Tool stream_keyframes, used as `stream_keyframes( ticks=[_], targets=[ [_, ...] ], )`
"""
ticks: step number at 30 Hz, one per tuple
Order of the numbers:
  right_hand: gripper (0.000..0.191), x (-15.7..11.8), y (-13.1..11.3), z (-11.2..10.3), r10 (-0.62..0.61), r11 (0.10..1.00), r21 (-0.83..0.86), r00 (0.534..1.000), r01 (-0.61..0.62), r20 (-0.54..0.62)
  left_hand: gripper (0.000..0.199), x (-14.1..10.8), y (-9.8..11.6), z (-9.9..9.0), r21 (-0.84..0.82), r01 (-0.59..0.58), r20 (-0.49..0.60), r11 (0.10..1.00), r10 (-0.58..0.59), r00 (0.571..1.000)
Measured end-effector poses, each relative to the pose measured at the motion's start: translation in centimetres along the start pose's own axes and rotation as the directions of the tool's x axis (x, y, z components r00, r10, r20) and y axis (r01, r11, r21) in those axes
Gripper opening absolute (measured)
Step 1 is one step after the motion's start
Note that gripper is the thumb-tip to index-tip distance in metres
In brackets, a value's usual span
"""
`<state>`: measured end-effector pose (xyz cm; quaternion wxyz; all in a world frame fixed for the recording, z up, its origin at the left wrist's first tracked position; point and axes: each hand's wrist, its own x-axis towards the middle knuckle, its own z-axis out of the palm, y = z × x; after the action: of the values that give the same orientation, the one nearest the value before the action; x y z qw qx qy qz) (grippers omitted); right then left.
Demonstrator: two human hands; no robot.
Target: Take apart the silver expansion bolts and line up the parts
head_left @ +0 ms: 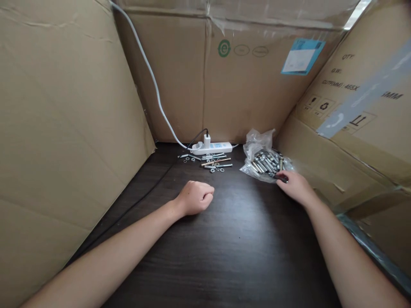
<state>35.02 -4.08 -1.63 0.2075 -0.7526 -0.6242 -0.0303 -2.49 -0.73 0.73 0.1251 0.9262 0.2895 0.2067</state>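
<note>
My left hand (195, 197) rests on the dark table as a closed fist, with nothing showing in it. At the right, my right hand (297, 186) is at the near edge of a clear plastic bag (257, 139), its thumb and finger curled together around something small and dark that I cannot make out. Inside the open bag lies a heap of metal bolts (266, 163). Beyond my left fist, several long bolts (221, 165) lie on the table, one of them copper-coloured. Loose washers and nuts (212, 170) are scattered among them.
A white power strip (224, 148) with a plugged-in charger (207, 141) stands against the back cardboard wall (180, 85). A white cord (150, 72) hangs down to it. A black cable (138, 200) crosses the table's left side. Cardboard walls (64, 107) enclose both sides.
</note>
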Motion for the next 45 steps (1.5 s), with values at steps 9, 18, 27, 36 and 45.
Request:
stream_keyframes(
  ticks=[9,18,27,36,45],
  targets=[
    [0.017,-0.4,-1.9,-1.4,-0.042,0.999,-0.001,0.999,0.042,-0.027,0.022,0.2,0.3,-0.2,0.013,-0.008,0.033,1.0,0.007,0.999],
    [0.013,-4.1,-13.1,0.0,-0.386,0.853,0.412,0.918,0.321,0.084,0.027,0.0,1.9,0.0,-0.021,-0.04,0.038,0.999,0.041,0.998],
    [0.009,-4.7,-17.3,1.8,-0.47,0.762,0.561,0.872,0.322,0.137,0.016,0.2,1.2,0.1,-0.088,0.064,0.034,0.994,-0.061,0.998],
    [0.017,-4.9,-16.9,1.7,-0.479,0.736,0.605,0.865,0.306,0.146,0.019,0.3,0.9,0.5,-0.158,0.002,0.025,0.987,0.002,1.0],
    [0.012,-5.1,-16.7,1.9,-0.481,0.685,0.657,0.873,0.314,0.085,0.014,0.2,1.1,0.5,-0.165,-0.004,0.036,0.986,0.01,0.999]
  ],
)
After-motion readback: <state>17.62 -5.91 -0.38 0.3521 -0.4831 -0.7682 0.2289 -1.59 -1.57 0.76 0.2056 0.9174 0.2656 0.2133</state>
